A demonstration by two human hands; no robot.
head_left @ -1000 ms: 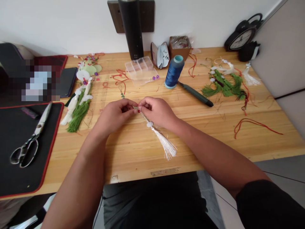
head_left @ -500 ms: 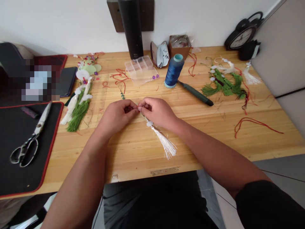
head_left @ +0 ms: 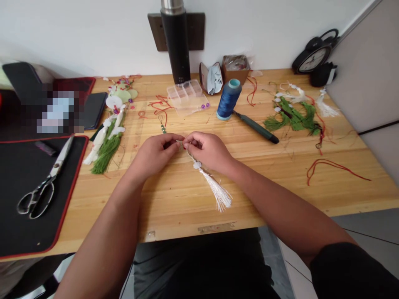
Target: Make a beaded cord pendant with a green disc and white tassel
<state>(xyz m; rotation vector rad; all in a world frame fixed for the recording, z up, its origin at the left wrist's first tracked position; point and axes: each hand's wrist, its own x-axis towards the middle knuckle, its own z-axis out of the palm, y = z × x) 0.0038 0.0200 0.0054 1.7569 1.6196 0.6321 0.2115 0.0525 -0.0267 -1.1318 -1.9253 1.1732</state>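
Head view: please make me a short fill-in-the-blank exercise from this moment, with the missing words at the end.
The tassel nearest the right hand is ____ in color.
The spool is wound with ____ thread.
The scissors lie on the dark mat to the person's ____.
The two round beads at the clear box are ____ in color.

Missing words: white; blue; left; purple.

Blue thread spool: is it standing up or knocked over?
Standing up: the blue spool rests on its base, round top facing up.
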